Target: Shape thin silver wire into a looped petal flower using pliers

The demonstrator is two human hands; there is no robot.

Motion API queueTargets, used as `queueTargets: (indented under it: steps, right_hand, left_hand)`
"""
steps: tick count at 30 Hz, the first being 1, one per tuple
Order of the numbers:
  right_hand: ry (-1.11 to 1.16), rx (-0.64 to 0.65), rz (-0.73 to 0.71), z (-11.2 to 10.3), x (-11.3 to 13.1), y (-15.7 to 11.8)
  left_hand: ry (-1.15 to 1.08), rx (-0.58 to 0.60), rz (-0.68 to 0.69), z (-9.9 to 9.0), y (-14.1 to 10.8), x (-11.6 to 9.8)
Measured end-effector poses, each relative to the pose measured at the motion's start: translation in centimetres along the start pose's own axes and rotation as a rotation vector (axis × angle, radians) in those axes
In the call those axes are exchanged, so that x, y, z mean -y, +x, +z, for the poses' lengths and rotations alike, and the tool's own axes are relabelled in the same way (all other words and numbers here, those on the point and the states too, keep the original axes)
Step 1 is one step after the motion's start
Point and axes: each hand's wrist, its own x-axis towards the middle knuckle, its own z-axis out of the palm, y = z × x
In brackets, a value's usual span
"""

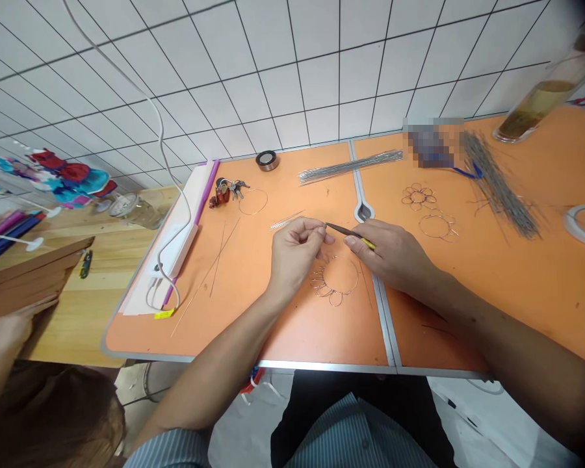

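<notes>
The background is filled by a white tiled wall (pixel 316 84), against which an orange table (pixel 492 292) is set. At the left a wooden table (pixel 102 305) is seen, where a brown panel (pixel 43 279) is touched by another person's hand (pixel 10 331). On the orange table, a white power strip (pixel 182 250) is laid along the left side, while a dark wire bundle (pixel 504 185) and a glass bottle (pixel 536 110) are placed at the far right. A silver wire bundle (pixel 350 168) is laid near the wall.

Near the table's middle, the right hand (pixel 387 250) is closed around the handles of the pliers (pixel 338 229), whose narrow tip is pointed left and brought right up to the left fingertips. The thumb and forefinger of the left hand (pixel 297 250) are pressed together, and by them a looped wire ring (pixel 336 294) is pinched at its upper left; the exact contact is hidden. The ring is seen just below and right of the left fingertips, under the pliers, with small loops along its left and lower edge.

Right of the right hand, a flower-shaped ring (pixel 419 203) and a partly looped ring (pixel 436 236) are laid. Near the wall, a tape roll (pixel 267 160) and keys (pixel 236 188) are seen.
</notes>
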Motion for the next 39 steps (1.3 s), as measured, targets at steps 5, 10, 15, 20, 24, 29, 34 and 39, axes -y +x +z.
queueTargets:
  steps: [5,10,15,20,24,29,34,39]
  right_hand:
    - [-0.012,0.025,0.024,-0.2,0.3,0.0]
    - [-0.026,0.027,0.018,-0.1,0.3,0.0]
    - [-0.033,0.025,0.021,0.1,0.2,0.0]
    - [-0.026,0.028,0.030,0.1,0.4,-0.1]
    - [-0.029,0.023,0.040,-0.1,0.6,-0.1]
    - [-0.027,0.027,0.066,-0.3,1.1,-0.2]
    - [-0.035,0.041,0.115,-0.4,1.7,-0.3]
    - [-0.006,0.064,0.143,-0.6,2.1,-0.3]
  left_hand:
    - [0.004,0.007,0.011,-0.1,0.0,0.2]
    - [0.003,0.007,0.008,-0.1,0.0,0.2]
    - [0.003,0.007,0.000,0.1,0.0,0.1]
    - [0.007,0.004,-0.004,0.2,-0.1,-0.1]
    - [0.017,-0.003,-0.016,0.2,-0.2,-0.2]
    - [0.002,0.004,-0.019,0.2,-0.2,-0.1]
    - [-0.009,0.020,-0.027,0.1,-0.1,0.1]
    - [-0.052,0.039,-0.043,-0.1,0.1,0.4]
